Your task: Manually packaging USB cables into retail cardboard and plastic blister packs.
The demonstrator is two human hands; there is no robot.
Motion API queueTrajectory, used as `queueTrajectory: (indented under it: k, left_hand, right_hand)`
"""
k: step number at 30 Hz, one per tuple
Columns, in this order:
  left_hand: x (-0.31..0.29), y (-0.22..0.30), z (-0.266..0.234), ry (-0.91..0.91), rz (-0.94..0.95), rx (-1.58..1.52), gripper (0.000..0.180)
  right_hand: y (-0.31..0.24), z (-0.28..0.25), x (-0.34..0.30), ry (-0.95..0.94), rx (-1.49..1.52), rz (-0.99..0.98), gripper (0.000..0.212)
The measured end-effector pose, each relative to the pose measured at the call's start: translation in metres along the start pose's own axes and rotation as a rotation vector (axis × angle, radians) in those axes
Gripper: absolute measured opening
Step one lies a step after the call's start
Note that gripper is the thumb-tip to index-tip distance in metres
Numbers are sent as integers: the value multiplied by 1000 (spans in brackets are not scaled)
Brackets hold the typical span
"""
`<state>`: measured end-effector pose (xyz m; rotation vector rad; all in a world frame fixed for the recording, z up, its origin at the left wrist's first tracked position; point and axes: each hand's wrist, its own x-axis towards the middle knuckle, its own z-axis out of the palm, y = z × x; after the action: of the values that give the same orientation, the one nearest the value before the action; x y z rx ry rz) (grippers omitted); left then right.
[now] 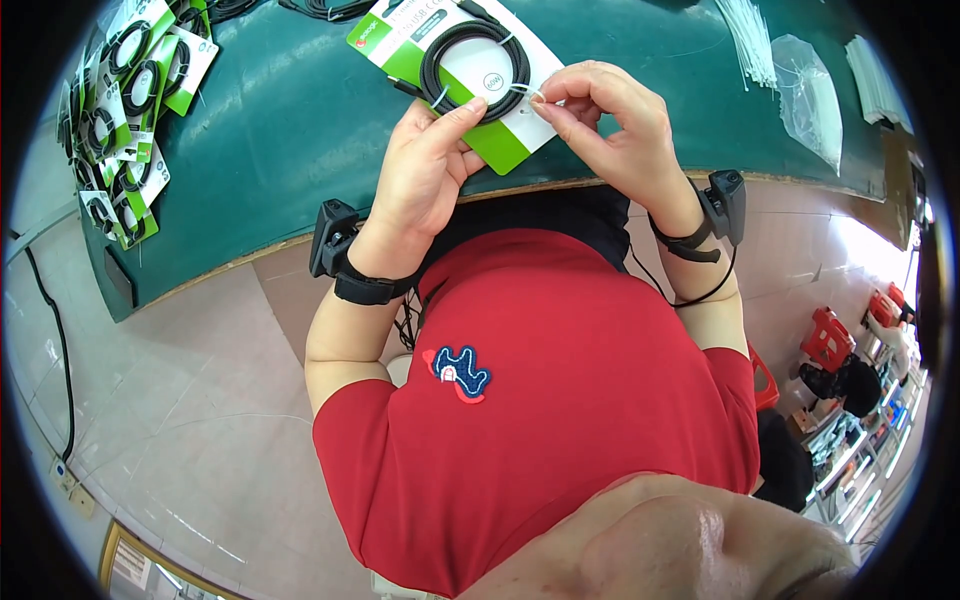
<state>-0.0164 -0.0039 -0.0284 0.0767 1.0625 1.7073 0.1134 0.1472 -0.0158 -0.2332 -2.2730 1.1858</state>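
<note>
A coiled black cable lies flat against a green and white packaging card, held to it by thin white ties. My left hand grips the card's lower left edge, thumb on top near the coil. At the coil's right side, my right hand pinches a white cable tie between thumb and forefinger. The tie passes around the coil; how it runs behind the card is hidden.
Finished-looking carded cables are heaped at the table's left end. Loose white cable ties and a clear plastic bag lie to the right, with another white bundle beyond. The green table's front edge runs below my wrists.
</note>
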Motion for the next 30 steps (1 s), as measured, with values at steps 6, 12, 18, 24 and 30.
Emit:
queueTrajectory:
  k: [6,12,18,24,30]
  left_hand:
    - [0,2,1,-12,3,6,32]
    - [0,1,1,-4,6,19,31]
    - [0,2,2,-10,22,26,30]
    - [0,1,4,-5,55,55,30]
    - [0,0,4,0,70,57,30]
  right_hand:
    - [-2,1,1,-11,-65,-34,11]
    - [0,3,1,-15,-85,-94,13]
    - [-1,1,1,-25,-95,-112,14]
    - [0,3,2,-18,-102,-121,14]
    - [0,2,1,-16,-98,-112,13]
